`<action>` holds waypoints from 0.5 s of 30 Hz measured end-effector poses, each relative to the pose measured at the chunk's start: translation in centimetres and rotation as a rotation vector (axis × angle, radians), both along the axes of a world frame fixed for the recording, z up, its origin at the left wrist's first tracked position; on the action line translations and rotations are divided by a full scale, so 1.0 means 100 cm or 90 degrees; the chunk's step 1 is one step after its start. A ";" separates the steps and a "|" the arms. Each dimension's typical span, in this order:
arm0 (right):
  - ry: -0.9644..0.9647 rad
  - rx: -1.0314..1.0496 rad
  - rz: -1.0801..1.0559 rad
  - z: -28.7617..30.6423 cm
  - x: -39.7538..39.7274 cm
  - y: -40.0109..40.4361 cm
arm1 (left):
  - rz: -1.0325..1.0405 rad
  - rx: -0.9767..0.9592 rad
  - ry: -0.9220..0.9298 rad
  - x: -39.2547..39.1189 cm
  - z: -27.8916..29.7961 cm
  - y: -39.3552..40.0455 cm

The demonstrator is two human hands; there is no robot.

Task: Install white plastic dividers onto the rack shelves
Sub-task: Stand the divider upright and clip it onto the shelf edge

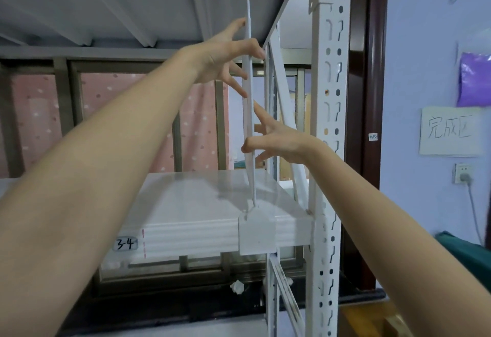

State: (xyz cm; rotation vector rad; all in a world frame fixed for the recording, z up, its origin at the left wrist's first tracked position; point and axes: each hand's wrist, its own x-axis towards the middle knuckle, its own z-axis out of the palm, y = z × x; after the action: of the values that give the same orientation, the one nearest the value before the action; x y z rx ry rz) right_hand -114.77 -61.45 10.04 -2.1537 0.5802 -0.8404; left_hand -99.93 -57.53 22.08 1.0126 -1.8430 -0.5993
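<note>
A thin white plastic divider [249,113] stands upright, edge-on to me, on the white rack shelf [186,204]. Its square foot tab [257,233] hangs over the shelf's front lip. My left hand [228,55] holds the divider near its top, thumb on the near side and fingers spread around it. My right hand [276,137] pinches the divider lower down, thumb on its left face and fingers behind. The divider's top reaches almost to the grey underside of the upper shelf [132,4].
The perforated white rack upright [330,124] stands just right of the divider, with slanted braces behind. A label reading 3-4 [126,244] is on the shelf front. At right, the blue wall carries a paper sign [450,131] and a socket [462,173]. Pink curtains hang behind the rack.
</note>
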 end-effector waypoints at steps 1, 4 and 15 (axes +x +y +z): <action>0.001 0.001 0.001 0.000 0.000 -0.001 | -0.001 0.000 0.001 0.000 0.000 0.000; 0.015 0.007 0.008 0.002 0.001 -0.005 | 0.002 0.006 0.005 0.001 0.000 -0.001; 0.026 0.020 0.009 0.001 0.003 -0.003 | 0.020 -0.005 -0.003 0.003 -0.002 -0.003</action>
State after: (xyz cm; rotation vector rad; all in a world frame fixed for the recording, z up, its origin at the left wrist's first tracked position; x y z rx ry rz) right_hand -114.45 -61.79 10.15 -2.1482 0.5945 -0.7750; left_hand -99.62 -57.81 21.92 1.0366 -1.8284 -0.5712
